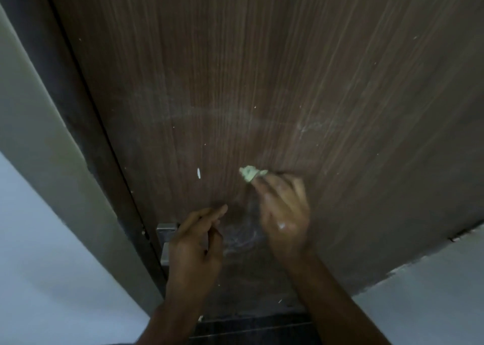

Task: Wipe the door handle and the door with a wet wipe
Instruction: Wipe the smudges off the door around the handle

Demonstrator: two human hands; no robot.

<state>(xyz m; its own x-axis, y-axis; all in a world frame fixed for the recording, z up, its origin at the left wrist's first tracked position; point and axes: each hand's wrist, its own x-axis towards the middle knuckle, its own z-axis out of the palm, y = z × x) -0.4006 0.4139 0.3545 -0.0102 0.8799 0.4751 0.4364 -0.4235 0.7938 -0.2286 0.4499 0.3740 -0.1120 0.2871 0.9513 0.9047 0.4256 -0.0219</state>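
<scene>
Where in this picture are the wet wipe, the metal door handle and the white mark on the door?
wet wipe (250,173): head view, on the crumpled wad above the fingertips.
door handle (165,230): head view, on its metal plate.
white mark (198,173): head view, its middle.

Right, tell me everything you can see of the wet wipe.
The wet wipe is a small, pale greenish-white wad, crumpled into a tight bunch rather than spread flat. It looks like soft, damp cloth or paper, though blur hides its texture. The right hand pinches it at the fingers, so only its upper-left end sticks out beyond them. It sits against the brown wood-grain door, above and to the right of the metal handle plate. Whether it presses on the door cannot be told.
</scene>
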